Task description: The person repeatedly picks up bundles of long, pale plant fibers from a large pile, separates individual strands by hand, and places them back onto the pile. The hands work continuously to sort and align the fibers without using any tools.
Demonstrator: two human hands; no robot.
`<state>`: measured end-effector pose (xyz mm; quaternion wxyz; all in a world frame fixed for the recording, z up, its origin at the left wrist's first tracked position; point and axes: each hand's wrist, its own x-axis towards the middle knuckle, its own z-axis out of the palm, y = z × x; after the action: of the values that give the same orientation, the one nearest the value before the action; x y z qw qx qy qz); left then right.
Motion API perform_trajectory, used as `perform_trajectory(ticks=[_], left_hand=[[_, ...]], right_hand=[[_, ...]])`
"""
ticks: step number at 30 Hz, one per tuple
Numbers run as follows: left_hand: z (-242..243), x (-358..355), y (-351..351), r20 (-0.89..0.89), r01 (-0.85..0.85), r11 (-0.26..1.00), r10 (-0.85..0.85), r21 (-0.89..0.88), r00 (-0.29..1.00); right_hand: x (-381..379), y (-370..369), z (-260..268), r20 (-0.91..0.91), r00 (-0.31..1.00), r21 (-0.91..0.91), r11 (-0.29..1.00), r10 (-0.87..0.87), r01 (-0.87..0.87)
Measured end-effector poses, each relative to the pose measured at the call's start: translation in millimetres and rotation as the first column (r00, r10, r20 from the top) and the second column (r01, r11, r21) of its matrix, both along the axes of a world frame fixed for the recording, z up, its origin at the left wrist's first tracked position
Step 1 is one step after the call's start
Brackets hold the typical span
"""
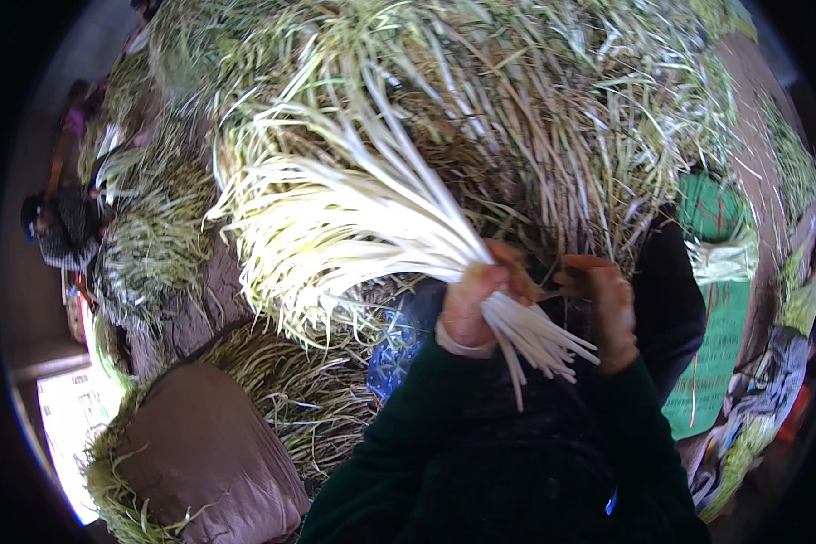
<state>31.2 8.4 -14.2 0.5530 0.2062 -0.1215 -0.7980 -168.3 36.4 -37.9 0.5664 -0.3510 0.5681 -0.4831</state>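
My left hand (479, 299) is closed around a bundle of long, pale stalks (381, 217) with yellowish leaf tips, probably garlic chives or garlic shoots. The leaves fan out to the upper left, and the white stalk ends stick out below the fist at the right. Just right of these ends is my right hand (602, 302), its fingers bent towards the bundle; blur hides whether something thin is between them. Behind both hands lies a big heap of green and brown stalks (530, 122).
A brown covered bundle (204, 455) lies at lower left, beside more loose stalks (326, 401). Green printed sacking (710, 353) is at the right, near a green roll (710, 207). Another person (71, 228) sits at the far left by further heaps (153, 251).
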Motion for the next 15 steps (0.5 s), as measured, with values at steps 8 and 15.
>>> perform_trajectory(ticks=[8,15], left_hand=[[41.8,25.0,2.8,0.049,-0.202,0.977,0.206,-0.071,0.977],[102.2,139.3,6.5,0.209,-0.508,0.763,0.616,-0.399,0.760]], right_hand=[[-57.9,2.7,-64.3,-0.939,0.250,0.166,0.948,0.236,-0.273],[-131.8,-37.0,-108.8,-0.881,0.211,0.417,0.905,0.425,-0.083]])
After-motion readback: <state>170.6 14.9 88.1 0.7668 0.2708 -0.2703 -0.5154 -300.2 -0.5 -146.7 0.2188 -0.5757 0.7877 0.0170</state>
